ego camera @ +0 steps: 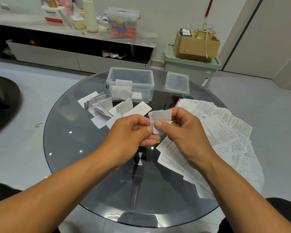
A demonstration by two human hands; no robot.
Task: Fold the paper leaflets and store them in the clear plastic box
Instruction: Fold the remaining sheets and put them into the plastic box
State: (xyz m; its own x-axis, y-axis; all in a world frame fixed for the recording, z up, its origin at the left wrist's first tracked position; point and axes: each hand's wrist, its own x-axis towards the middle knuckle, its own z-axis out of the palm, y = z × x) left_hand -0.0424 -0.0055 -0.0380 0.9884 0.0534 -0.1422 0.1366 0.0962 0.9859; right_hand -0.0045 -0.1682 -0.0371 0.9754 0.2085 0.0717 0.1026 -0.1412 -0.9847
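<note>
A big round glass table [94,174] fills the middle of the frame. It is dark and shiny, and small lights shine back off it.

On the right side of the table lies a wide heap of flat paper leaflets [225,132], printed all over with tiny words (too small to read). They overlap each other and some stick out past the table's edge.

At the top middle of the table stands the clear plastic box [130,84], open on top. A few folded white papers lie inside it. Just to its right lies the clear lid [176,83], flat on the glass.

In front of the box, a bit to the left, sits a loose bunch of folded leaflets [104,108]. Some lie flat and some stand up a little.

Two bare arms reach in from the bottom of the frame. The left hand [131,130] and the right hand [180,130] meet in the middle of the frame, above the glass. Together they hold one small folded leaflet [160,118]. The right hand pinches it between thumb and fingers. The left hand's fingers are curled, and its thumb and fingertips pinch the leaflet's left edge.
</note>
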